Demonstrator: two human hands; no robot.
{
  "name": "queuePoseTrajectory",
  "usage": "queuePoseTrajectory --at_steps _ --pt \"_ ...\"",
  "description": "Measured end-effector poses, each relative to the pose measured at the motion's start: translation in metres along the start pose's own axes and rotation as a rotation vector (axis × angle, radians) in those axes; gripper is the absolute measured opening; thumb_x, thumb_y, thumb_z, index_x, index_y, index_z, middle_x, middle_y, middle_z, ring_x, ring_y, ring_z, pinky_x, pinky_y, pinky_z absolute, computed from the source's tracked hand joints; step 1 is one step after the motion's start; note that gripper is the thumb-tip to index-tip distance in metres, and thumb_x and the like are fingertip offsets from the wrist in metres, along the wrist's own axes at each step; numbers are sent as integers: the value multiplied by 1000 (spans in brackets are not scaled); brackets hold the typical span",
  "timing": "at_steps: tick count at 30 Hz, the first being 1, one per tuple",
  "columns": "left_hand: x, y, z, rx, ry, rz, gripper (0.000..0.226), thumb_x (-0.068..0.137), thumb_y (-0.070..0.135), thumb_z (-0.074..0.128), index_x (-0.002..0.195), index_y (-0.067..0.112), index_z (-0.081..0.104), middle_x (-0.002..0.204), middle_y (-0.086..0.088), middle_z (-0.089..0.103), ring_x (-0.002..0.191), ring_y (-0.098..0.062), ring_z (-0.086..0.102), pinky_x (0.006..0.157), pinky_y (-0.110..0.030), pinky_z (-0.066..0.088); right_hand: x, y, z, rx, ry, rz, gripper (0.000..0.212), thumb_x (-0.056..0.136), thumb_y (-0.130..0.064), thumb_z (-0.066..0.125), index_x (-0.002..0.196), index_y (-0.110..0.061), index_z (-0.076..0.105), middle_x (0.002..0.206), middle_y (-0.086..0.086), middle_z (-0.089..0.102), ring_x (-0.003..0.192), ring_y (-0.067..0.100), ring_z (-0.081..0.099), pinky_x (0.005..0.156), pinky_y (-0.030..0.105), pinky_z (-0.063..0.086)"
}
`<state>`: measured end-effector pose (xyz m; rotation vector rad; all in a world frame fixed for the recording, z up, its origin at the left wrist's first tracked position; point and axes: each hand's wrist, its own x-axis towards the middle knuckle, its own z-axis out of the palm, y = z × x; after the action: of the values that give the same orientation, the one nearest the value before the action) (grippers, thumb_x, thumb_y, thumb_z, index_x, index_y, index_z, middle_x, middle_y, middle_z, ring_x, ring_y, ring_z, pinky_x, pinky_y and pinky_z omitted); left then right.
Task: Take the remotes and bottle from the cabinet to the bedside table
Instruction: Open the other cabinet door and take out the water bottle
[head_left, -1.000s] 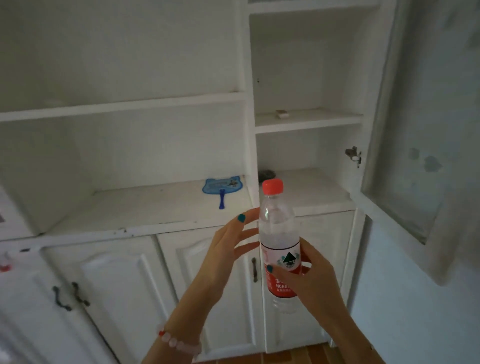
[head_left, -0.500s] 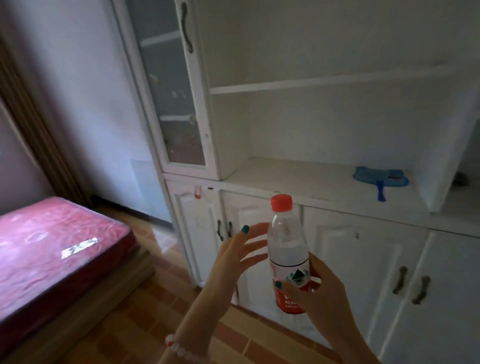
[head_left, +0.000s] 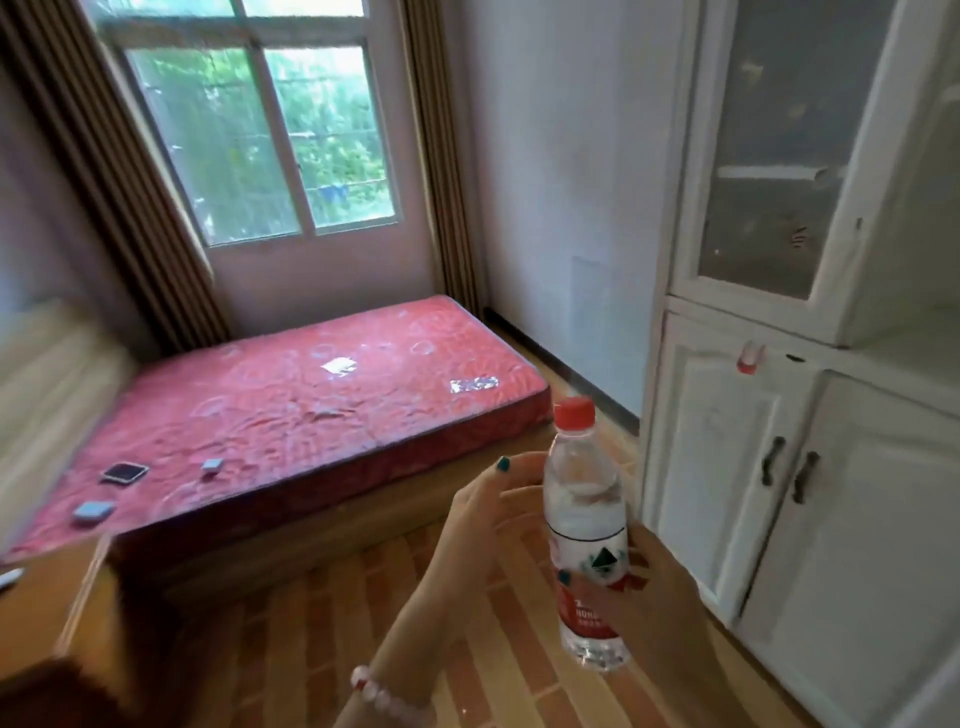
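View has swung to the bed (head_left: 291, 410); right hand (head_left: 657, 592) fingers clamp the bottle (head_left: 584, 514), left hand (head_left: 480, 519) fingers apart.

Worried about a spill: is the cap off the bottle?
No, the red cap sits on top of the bottle, which the right hand holds.

Bottle (head_left: 584, 519) upright, lower half w/in the right hand's (head_left: 660, 597) curled fingers; left hand's (head_left: 483, 519) fingers just left of its upper half. Cabinet (head_left: 779, 467) stands right of the fingers, close by. Mattress (head_left: 311, 405) lies beyond & left of the fingers, w/ small items (head_left: 124, 473) on its near-left corner, well apart from them. Window (head_left: 260, 140) behind the mattress, curtains (head_left: 447, 156) either side. Floor (head_left: 322, 639) below the fingers.
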<state>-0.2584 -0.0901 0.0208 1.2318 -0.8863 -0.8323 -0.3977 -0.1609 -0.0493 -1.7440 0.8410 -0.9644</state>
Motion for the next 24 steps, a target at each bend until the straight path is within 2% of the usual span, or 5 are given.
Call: queuePoseTrajectory --at_steps 4,10,13,18,24 --pt "-19 2 -66 11 202 7 33 91 41 43 89 35 75 100 3 73 97 -15 67 85 -33 51 14 -3 68 -20 -180 -45 64 50 -27 87 109 -29 60 93 -11 67 81 3 64 58 7 47" --pt "-44 6 -142 -6 493 27 39 83 43 42 96 24 74 104 -3 72 100 -22 66 86 -38 53 30 -18 157 59 -447 -92 70 54 -28 86 117 -23 56 101 -7 66 88 9 64 69 19 53" --pt "-49 10 -176 40 624 41 32 87 41 50 99 19 69 98 -1 74 96 -19 68 84 -33 54 40 -24 202 101 -569 -102 72 55 -27 86 120 -22 56 103 -8 66 90 9 65 71 21 56" --pt "-38 14 -232 64 803 37 37 94 32 33 101 17 66 99 3 73 96 -14 67 80 -27 54 73 -33 275 181 -715 -141 73 51 -35 85 119 -27 57 99 -9 68 89 9 65 75 31 56" --pt "-14 24 -288 11 960 81 47 80 39 40 106 9 65 104 -3 72 100 -18 66 80 -28 55 117 -45 354 200 -864 -180 71 51 -34 85 115 -30 56 99 -10 67 89 7 65 77 35 56"
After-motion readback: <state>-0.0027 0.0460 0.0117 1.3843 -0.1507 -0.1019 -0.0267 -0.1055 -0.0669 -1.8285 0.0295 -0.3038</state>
